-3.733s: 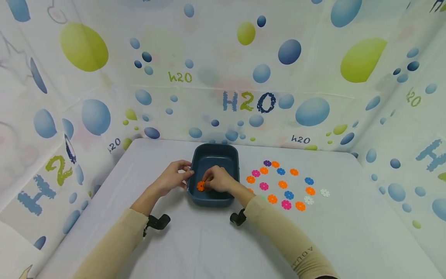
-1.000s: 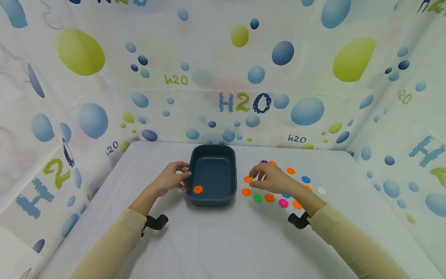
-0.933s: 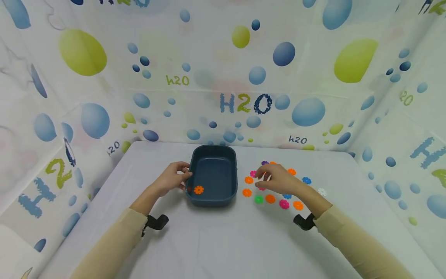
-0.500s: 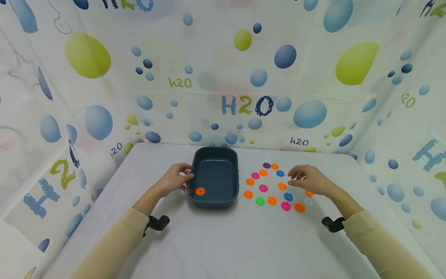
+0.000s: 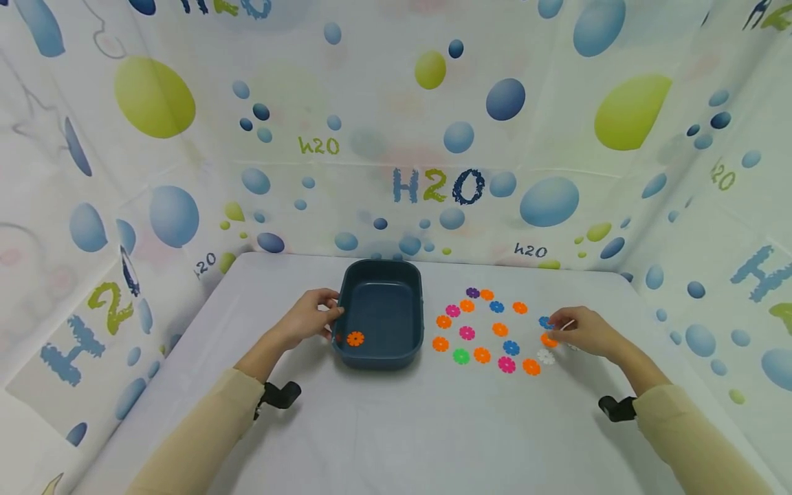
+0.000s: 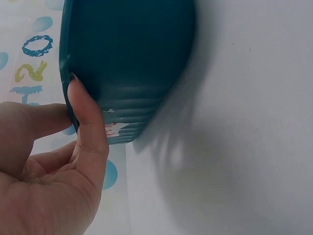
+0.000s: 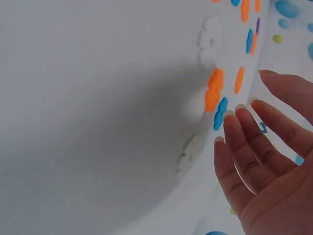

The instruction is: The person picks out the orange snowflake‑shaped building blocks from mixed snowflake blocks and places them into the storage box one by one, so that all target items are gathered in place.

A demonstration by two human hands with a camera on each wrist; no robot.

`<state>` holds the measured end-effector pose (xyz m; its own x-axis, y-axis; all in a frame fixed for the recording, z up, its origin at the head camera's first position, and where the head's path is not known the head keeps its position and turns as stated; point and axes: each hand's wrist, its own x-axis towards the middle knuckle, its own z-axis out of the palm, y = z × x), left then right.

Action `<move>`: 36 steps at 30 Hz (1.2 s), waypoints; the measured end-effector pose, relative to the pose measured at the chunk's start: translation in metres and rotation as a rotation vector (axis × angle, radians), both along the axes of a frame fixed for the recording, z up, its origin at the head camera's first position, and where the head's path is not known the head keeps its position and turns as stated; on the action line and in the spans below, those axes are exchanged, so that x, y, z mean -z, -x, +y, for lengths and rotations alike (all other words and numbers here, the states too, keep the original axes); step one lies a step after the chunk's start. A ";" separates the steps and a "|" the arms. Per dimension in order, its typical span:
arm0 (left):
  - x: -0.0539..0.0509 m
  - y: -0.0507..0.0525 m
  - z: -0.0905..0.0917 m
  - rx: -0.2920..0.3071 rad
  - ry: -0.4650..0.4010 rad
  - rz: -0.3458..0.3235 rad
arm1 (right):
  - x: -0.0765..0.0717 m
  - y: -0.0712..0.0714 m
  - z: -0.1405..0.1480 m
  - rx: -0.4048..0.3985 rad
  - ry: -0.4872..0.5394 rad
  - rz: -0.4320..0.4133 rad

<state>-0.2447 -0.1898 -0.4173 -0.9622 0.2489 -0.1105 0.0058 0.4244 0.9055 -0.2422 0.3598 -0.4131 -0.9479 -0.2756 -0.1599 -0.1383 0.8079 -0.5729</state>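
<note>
My left hand [image 5: 307, 317] pinches the left rim of a dark blue plastic tub [image 5: 382, 356]; in the left wrist view the thumb and fingers [image 6: 90, 127] lie on either side of the tub's edge [image 6: 132, 58]. One orange flower-shaped disc [image 5: 355, 339] lies inside the tub, near its front left. My right hand [image 5: 584, 331] hovers over the right end of the scattered discs, beside a blue disc [image 5: 544, 322] and an orange disc [image 5: 548, 340]. The right wrist view shows its fingers [image 7: 249, 156] apart, with nothing between them, near a blue disc [image 7: 220, 113].
Several flower discs in orange, pink, blue, green, purple and white lie on the white tablecloth right of the tub, among them a green disc [image 5: 460, 356] and a white disc [image 5: 546, 356]. A patterned curtain [image 5: 371, 151] stands behind and at both sides.
My right hand has left the tub, where it held an orange disc that now lies inside. It has moved right across the discs to their far end. My left hand stays on the rim.
</note>
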 end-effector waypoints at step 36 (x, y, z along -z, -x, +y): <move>-0.001 0.000 0.001 -0.006 0.013 -0.005 | 0.013 -0.003 0.007 0.032 -0.014 -0.038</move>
